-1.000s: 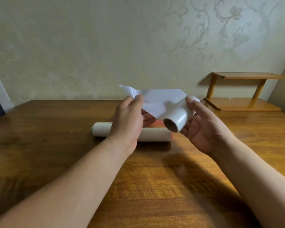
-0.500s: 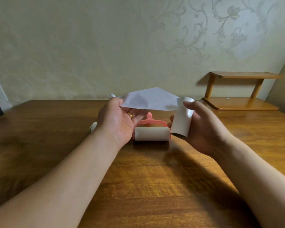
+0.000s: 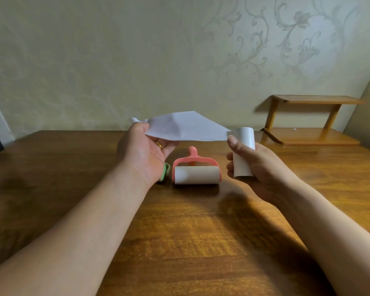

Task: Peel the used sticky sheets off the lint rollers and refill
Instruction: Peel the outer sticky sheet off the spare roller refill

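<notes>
Two hands up: right hand (image 3: pixel 259 167) fingers grip upright refill roll (image 3: pixel 244 152); left hand (image 3: pixel 143 150) pinches its peeled sheet (image 3: pixel 186 127). Pink roller (image 3: pixel 195 170) on worktop (image 3: pixel 179 242); green roller (image 3: pixel 165 171) mostly hidden behind left wrist.

The white sheet (image 3: pixel 186 127) is being drawn out longer and flatter than half a second ago, toward nine o'clock from the refill roll (image 3: pixel 243 151). The left hand (image 3: pixel 144 149) is being carried further from the right hand (image 3: pixel 251 165). The roll, previously tilted with its open end toward the camera, is now being held upright. The pink lint roller (image 3: pixel 195 170) is being exposed fully, and a green edge (image 3: pixel 165 171) beside it.
</notes>
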Tool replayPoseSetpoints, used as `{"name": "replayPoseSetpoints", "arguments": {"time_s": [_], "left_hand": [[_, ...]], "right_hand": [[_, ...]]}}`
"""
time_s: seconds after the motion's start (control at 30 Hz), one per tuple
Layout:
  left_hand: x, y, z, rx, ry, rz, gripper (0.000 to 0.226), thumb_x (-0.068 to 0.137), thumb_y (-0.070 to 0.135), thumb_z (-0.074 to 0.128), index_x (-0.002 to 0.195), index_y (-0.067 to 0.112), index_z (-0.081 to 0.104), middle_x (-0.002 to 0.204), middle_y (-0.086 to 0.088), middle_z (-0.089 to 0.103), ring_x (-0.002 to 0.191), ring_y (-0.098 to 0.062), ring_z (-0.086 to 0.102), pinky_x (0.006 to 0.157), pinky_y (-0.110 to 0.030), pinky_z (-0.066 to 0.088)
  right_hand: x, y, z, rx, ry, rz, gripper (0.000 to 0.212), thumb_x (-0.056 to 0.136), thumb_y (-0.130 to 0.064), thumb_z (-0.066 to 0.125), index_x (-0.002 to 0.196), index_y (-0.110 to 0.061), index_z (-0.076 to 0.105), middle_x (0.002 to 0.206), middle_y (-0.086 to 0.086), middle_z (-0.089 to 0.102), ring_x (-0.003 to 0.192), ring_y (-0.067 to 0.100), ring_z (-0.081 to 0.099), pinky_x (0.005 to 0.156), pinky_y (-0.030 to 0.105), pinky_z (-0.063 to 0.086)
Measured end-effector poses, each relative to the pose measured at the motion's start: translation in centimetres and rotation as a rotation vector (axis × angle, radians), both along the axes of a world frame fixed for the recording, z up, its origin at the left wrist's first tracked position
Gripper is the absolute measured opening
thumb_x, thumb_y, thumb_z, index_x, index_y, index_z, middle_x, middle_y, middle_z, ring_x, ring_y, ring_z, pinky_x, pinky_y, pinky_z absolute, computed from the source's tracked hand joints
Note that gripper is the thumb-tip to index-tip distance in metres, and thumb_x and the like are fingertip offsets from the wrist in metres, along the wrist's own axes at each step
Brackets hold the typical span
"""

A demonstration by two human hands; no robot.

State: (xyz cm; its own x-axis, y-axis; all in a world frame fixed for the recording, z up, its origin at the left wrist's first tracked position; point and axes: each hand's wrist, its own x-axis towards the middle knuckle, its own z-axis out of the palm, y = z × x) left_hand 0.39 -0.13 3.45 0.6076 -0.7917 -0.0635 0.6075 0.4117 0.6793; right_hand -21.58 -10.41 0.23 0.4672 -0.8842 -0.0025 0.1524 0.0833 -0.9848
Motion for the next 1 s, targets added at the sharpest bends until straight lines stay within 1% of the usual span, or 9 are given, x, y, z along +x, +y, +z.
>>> {"name": "replayPoseSetpoints", "arguments": {"time_s": [0.4, 0.47, 0.57, 0.67, 0.73, 0.8, 0.87, 0.93, 1.0], "left_hand": [[1.7, -0.1, 0.3, 0.055, -0.042, 0.105, 0.033, 0.114, 0.018, 0.045, 0.14, 0.012, 0.065, 0.13, -0.013, 0.08, 0.114, -0.028, 0.08, 0.084, -0.045, 0.07], [1.3, 0.0, -0.1, 0.11, -0.225, 0.141, 0.026, 0.112, 0.014, 0.049, 0.128, 0.017, 0.07, 0.117, -0.01, 0.08, 0.105, -0.025, 0.079, 0.07, -0.035, 0.066], [-0.3, 0.2, -0.5, 0.173, -0.769, 0.18, 0.033, 0.104, 0.011, 0.048, 0.095, 0.032, 0.071, 0.097, -0.004, 0.071, 0.086, -0.019, 0.066, 0.062, -0.028, 0.047], [-2.2, 1.0, -0.5, 0.214, -1.146, 0.136, 0.024, 0.089, 0.032, 0.047, 0.07, 0.028, 0.061, 0.078, 0.002, 0.066, 0.066, -0.005, 0.05, 0.059, -0.03, 0.033], [-3.1, 1.8, -0.3, 0.283, -1.282, 0.04, 0.027, 0.083, 0.047, 0.045, 0.073, 0.024, 0.056, 0.069, 0.007, 0.066, 0.06, -0.005, 0.05, 0.059, -0.034, 0.034], [-3.8, 2.2, -0.5, 0.331, -1.357, -0.067, 0.033, 0.085, 0.054, 0.043, 0.082, 0.023, 0.056, 0.084, 0.006, 0.074, 0.078, -0.016, 0.063, 0.065, -0.038, 0.041], [-4.2, 2.1, -0.8, 0.346, -1.417, -0.069, 0.022, 0.095, 0.045, 0.044, 0.091, 0.025, 0.053, 0.104, -0.007, 0.074, 0.092, -0.023, 0.064, 0.068, -0.038, 0.043], [-4.1, 1.8, -1.2, 0.338, -1.431, 0.02, 0.01, 0.106, 0.027, 0.044, 0.103, 0.03, 0.053, 0.106, -0.003, 0.071, 0.097, -0.016, 0.067, 0.069, -0.035, 0.048], [-3.7, 1.5, -1.7, 0.333, -1.412, 0.105, 0.025, 0.109, 0.015, 0.04, 0.112, 0.032, 0.059, 0.103, 0.006, 0.074, 0.103, -0.013, 0.072, 0.077, -0.041, 0.059]], "right_hand": [[-0.2, -1.0, -0.5, 0.132, -0.065, -0.16, 0.045, 0.101, -0.029, 0.069, 0.138, -0.014, 0.05, 0.123, 0.019, 0.064, 0.106, 0.034, 0.07, 0.082, 0.043, 0.059], [-0.2, -0.9, -0.5, 0.095, -0.067, -0.126, 0.033, 0.101, -0.031, 0.072, 0.126, -0.017, 0.058, 0.127, 0.02, 0.065, 0.113, 0.036, 0.071, 0.091, 0.047, 0.062], [-0.1, -0.5, -0.5, 0.055, -0.067, -0.08, 0.031, 0.1, -0.035, 0.075, 0.121, -0.02, 0.06, 0.131, 0.019, 0.065, 0.117, 0.035, 0.069, 0.107, 0.054, 0.058], [-0.2, -0.1, -0.2, 0.031, -0.077, -0.059, 0.025, 0.104, -0.029, 0.069, 0.124, -0.015, 0.067, 0.122, 0.018, 0.074, 0.103, 0.03, 0.077, 0.094, 0.045, 0.065], [-0.4, 0.0, 0.0, -0.005, -0.07, -0.039, 0.014, 0.107, -0.025, 0.065, 0.114, -0.015, 0.073, 0.098, 0.007, 0.083, 0.084, 0.019, 0.083, 0.074, 0.035, 0.068], [-0.4, 0.2, 0.1, -0.004, -0.01, -0.058, 0.024, 0.102, -0.036, 0.071, 0.117, -0.018, 0.071, 0.089, 0.003, 0.084, 0.085, 0.021, 0.081, 0.078, 0.039, 0.067], [-0.2, 0.1, 0.0, 0.044, 0.038, -0.106, 0.03, 0.099, -0.043, 0.075, 0.115, -0.021, 0.063, 0.11, 0.015, 0.078, 0.101, 0.03, 0.076, 0.087, 0.044, 0.064], [0.1, 0.2, -0.1, 0.045, 0.02, -0.11, 0.026, 0.1, -0.04, 0.074, 0.111, -0.023, 0.059, 0.123, 0.017, 0.067, 0.106, 0.03, 0.071, 0.088, 0.041, 0.062], [0.2, 0.3, -0.2, 0.047, -0.001, -0.109, 0.027, 0.099, -0.04, 0.075, 0.113, -0.023, 0.06, 0.122, 0.016, 0.066, 0.102, 0.028, 0.071, 0.084, 0.038, 0.062]]}}
